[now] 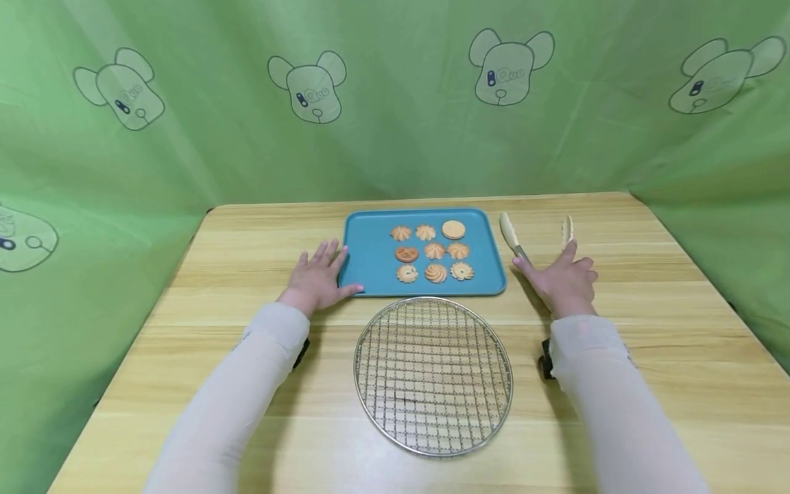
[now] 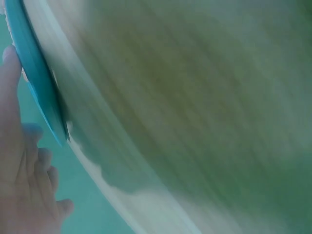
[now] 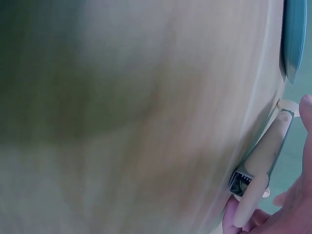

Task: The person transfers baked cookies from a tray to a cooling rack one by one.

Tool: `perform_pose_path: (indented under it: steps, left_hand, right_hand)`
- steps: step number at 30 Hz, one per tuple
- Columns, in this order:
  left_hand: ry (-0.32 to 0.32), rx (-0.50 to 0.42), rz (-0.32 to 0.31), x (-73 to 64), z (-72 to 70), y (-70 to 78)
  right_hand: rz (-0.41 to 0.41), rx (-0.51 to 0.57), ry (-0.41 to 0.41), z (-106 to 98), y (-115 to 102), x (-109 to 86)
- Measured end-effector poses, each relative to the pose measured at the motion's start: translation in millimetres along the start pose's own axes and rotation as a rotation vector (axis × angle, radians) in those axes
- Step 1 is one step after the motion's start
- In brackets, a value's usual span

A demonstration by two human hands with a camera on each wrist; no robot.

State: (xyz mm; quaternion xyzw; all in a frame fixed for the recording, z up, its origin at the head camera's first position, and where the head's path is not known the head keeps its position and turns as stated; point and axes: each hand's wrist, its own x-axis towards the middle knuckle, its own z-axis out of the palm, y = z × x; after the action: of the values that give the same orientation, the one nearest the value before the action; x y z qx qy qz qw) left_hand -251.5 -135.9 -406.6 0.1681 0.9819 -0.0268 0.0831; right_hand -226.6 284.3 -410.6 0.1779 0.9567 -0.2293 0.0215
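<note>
A blue rectangular tray [image 1: 370, 250] lies toward the back of the table, with several cookies [image 1: 435, 273] in rows on its middle and right. My left hand [image 1: 317, 280] is at its left edge, fingers spread and thumb over the front left corner. In the left wrist view a finger reaches the tray's rim [image 2: 39, 73]. Right of the tray lies a pair of tongs [image 1: 509, 232] with beige tips spread apart. Over its arms is my right hand [image 1: 564, 283], thumb and fingers apart. The right wrist view shows the tongs [image 3: 265, 151] beside the palm.
A round wire rack [image 1: 432, 377] lies in front of the tray, between my forearms. All of it is on a wooden table [image 1: 185, 384], with a green curtain [image 1: 407, 158] behind and at the sides.
</note>
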Motion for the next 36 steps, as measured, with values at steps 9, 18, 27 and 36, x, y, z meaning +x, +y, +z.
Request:
perform_pose_path:
  steps: [9, 18, 27, 36]
  left_hand:
    - [-0.03, 0.003, 0.029, 1.7, 2.8, -0.4]
    - [-0.061, -0.016, 0.035, 3.5, 5.4, -1.7]
    - [-0.064, -0.028, 0.039, 7.3, 10.4, -3.6]
    - [-0.058, -0.075, 0.055, 0.3, 3.6, -0.5]
  right_hand:
    - [-0.002, -0.027, -0.015, 0.8, -1.1, 1.5]
    - [-0.021, -0.058, -0.021, 0.3, -0.2, -0.1]
    - [-0.014, -0.06, -0.025, -0.1, 1.3, 2.1]
    - [-0.01, -0.063, -0.022, -1.5, 3.0, 1.8]
